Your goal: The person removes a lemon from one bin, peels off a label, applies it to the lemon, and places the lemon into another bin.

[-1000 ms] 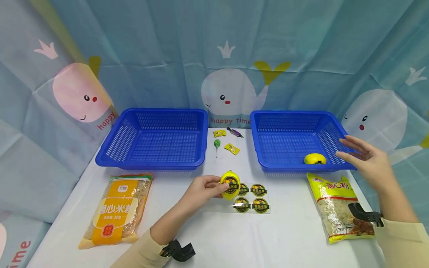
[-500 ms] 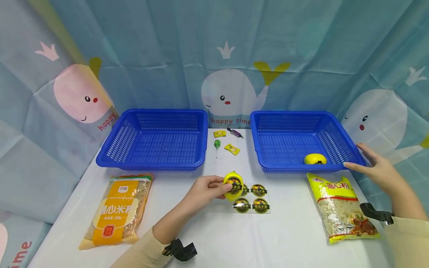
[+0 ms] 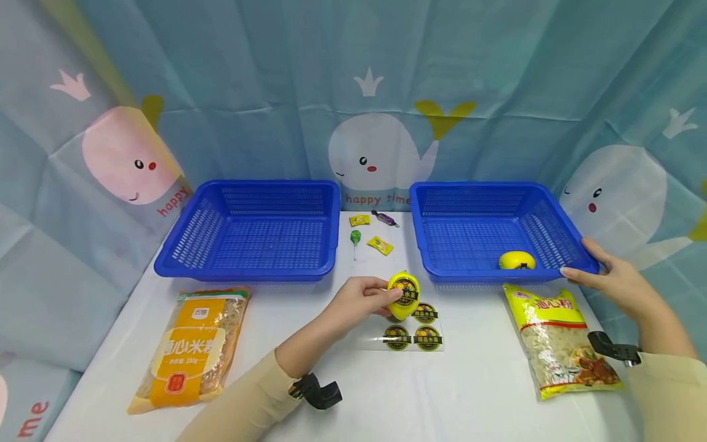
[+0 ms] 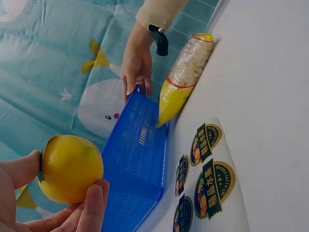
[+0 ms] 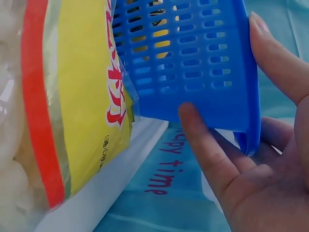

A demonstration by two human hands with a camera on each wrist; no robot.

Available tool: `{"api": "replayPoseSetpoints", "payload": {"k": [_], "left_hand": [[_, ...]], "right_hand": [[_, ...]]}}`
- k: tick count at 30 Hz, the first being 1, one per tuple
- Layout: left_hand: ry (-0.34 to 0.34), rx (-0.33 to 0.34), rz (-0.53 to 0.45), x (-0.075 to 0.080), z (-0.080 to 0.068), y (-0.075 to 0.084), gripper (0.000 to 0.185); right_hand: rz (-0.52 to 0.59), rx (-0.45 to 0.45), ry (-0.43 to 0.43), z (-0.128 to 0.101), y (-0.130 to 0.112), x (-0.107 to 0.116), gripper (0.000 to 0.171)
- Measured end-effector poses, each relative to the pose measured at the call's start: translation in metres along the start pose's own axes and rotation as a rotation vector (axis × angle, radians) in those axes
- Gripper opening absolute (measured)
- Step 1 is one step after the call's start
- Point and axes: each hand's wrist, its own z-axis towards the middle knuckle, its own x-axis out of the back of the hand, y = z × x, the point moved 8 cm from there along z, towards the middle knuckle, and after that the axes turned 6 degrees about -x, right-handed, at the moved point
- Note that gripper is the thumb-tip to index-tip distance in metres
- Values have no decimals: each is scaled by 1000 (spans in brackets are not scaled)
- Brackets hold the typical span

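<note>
Left hand [image 3: 361, 296] pinches stickered lemon [image 3: 404, 296] above sticker sheet [image 3: 411, 326]; right hand [image 3: 607, 279] grips right basket [image 3: 552, 230] corner at 3 o'clock, seemingly steadying it; second lemon [image 3: 517, 260] inside.

Two blue plastic mesh baskets sit side by side at the far edge of the white table [image 3: 480, 393], one basket on the left [image 3: 251, 230], the other on the right [image 3: 486, 227]. Between them lie small wrapped candies [image 3: 380, 244]. A yellow lemon [image 3: 517, 260] lies in the right basket. Near of each basket lies a noodle packet, left [image 3: 190, 347] and right [image 3: 558, 341]. A clear sheet of round stickers [image 3: 413, 328] lies near the centre.
</note>
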Motion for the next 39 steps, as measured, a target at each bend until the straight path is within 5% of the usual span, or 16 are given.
{"api": "replayPoseSetpoints", "payload": {"k": [12, 23, 32, 39], "left_hand": [[24, 17, 13, -16, 40, 20, 62], [43, 52, -101, -39, 74, 37, 47], [144, 110, -268, -40, 81, 39, 56], [154, 121, -288, -41, 81, 42, 42]], "right_hand": [[14, 0, -15, 0, 1, 0, 97], [7, -14, -15, 2, 1, 1, 97], [-21, -8, -7, 2, -2, 1, 96], [-23, -20, -7, 2, -1, 3, 97]]}}
